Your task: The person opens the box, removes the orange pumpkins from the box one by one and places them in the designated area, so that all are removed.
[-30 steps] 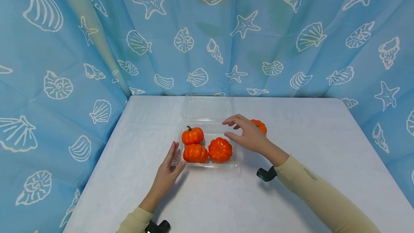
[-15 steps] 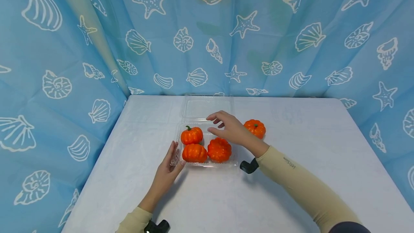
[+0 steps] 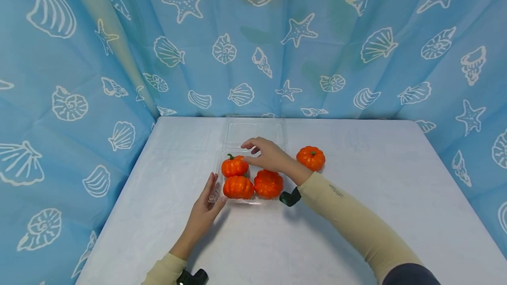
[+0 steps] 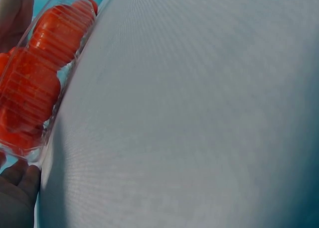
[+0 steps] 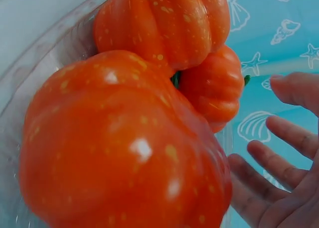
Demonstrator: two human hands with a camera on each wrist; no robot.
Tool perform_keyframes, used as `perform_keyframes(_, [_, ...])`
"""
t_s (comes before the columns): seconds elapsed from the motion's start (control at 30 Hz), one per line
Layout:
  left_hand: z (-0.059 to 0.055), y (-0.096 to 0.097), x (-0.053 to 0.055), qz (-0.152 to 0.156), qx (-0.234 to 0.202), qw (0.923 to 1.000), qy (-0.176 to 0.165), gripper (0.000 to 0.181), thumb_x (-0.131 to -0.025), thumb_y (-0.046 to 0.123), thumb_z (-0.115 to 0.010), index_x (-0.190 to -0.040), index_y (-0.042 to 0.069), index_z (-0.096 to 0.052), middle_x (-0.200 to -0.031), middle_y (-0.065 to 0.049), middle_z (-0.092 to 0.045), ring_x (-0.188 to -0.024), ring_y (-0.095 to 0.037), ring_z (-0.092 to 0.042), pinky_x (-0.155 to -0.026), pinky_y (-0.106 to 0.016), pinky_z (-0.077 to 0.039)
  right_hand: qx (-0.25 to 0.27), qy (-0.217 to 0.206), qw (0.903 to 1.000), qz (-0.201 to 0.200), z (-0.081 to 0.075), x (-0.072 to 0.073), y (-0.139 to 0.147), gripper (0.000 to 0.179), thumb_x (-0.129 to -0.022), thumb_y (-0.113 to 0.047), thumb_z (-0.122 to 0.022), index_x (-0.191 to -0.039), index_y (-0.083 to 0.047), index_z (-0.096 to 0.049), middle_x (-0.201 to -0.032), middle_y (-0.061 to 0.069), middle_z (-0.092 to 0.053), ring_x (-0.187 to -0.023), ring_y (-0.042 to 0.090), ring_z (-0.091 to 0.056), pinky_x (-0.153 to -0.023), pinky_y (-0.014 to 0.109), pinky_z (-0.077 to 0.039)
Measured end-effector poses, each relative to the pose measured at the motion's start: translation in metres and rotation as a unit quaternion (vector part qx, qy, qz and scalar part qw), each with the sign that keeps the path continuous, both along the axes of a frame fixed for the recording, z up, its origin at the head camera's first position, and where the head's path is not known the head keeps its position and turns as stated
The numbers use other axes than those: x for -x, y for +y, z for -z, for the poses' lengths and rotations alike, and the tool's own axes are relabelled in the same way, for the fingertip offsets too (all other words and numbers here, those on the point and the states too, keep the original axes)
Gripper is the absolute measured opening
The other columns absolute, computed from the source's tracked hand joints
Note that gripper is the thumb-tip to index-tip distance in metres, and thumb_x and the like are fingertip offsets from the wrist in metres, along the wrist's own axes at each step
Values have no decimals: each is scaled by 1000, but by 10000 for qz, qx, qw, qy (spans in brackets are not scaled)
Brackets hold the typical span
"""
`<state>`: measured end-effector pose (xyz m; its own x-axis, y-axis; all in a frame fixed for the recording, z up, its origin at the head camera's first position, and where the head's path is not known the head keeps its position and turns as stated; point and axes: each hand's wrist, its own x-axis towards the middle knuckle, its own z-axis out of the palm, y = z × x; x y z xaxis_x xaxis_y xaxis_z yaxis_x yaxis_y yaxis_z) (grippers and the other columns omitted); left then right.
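Note:
A clear plastic clamshell container (image 3: 257, 202) lies with its lid (image 3: 241, 130) folded back. In its base sit three orange toy pumpkins: a green-stemmed pumpkin (image 3: 233, 167) at back left, a front left pumpkin (image 3: 238, 187) and a front right pumpkin (image 3: 268, 184). My left hand (image 3: 203, 218) rests at the container's front left corner, fingers along the side and thumb by the front edge. Over the back right of the base, my right hand (image 3: 270, 155) reaches in with loosely bent, spread fingers holding nothing. Its thumb overlaps the stemmed pumpkin in the head view; the right wrist view shows a gap between them.
Another orange pumpkin (image 3: 310, 158) lies on the white tablecloth (image 3: 380, 179), right of the container and behind my right wrist. A blue curtain (image 3: 253, 74) with white shell drawings hangs behind the table's back edge and along the left.
My right hand has moved left from beside the container's right edge to over its back part. The pumpkin outside came into full view. The left hand and container have hardly moved.

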<state>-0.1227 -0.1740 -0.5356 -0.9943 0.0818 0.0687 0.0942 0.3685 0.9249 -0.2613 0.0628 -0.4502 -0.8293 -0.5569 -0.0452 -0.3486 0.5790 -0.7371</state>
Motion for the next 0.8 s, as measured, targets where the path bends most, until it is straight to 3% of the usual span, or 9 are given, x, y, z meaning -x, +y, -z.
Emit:
perform_keyframes(0.37, [0, 0, 0, 27, -40, 10000, 37, 83, -99, 29, -68, -165, 19, -18, -166, -2, -30, -151, -25, -31, -114, -44, -36, -175, -523, 9984, -99, 7, 1, -13, 50, -96, -34, -72, -140, -16, -60, -136, 11, -60, -118, 29, -64, -97, 41, -57])
perform_keyframes(0.53, [0, 0, 1, 38, -52, 10000, 50, 83, -99, 29, -68, -165, 19, -19, -166, -2, -30, -150, -25, -32, -114, -44, -36, -200, -516, 9984, -99, 9, 1, -21, 49, -96, -36, -72, -138, -16, -61, -137, 9, -60, -118, 28, -63, -101, 41, -54])
perform_keyframes(0.8, [-1, 0, 0, 19, -26, 10000, 38, 81, -100, 31, -67, -164, 16, -20, -166, -3, -30, -151, -26, -31, -114, -45, -35, -487, -435, 9979, 18, 11, -2, -31, 49, -93, -40, -75, -134, -17, -64, -138, 6, -61, -134, 27, -51, -114, 51, -41])
